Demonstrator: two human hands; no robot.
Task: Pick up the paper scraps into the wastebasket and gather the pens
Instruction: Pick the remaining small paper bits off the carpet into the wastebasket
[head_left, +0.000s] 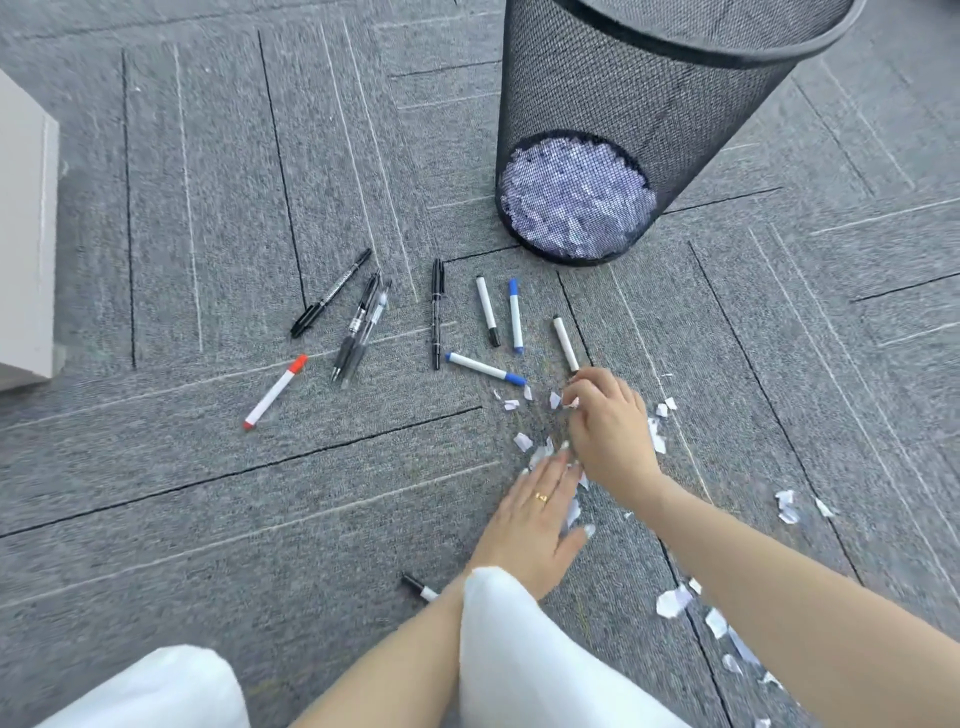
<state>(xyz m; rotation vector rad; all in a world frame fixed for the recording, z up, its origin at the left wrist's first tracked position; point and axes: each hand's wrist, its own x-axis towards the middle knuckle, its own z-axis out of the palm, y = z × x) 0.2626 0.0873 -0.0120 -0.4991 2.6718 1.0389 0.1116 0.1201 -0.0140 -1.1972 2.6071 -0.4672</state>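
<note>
Now pinching paper scraps (523, 441) with curled right hand (608, 415), pressing flat left hand (535, 514) beside, risking dropping bits short of wastebasket (623, 104) beyond, or brushing marker (565, 343) at fingertips.

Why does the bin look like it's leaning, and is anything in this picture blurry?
Head view: the wide-angle lens bends the edges, so the wastebasket seems tilted and the carpet lines splay outward. Light is soft and even, without hard shadows or glare. The pens look sharp; the paper scraps near the lower right edge look slightly smeared.
</note>
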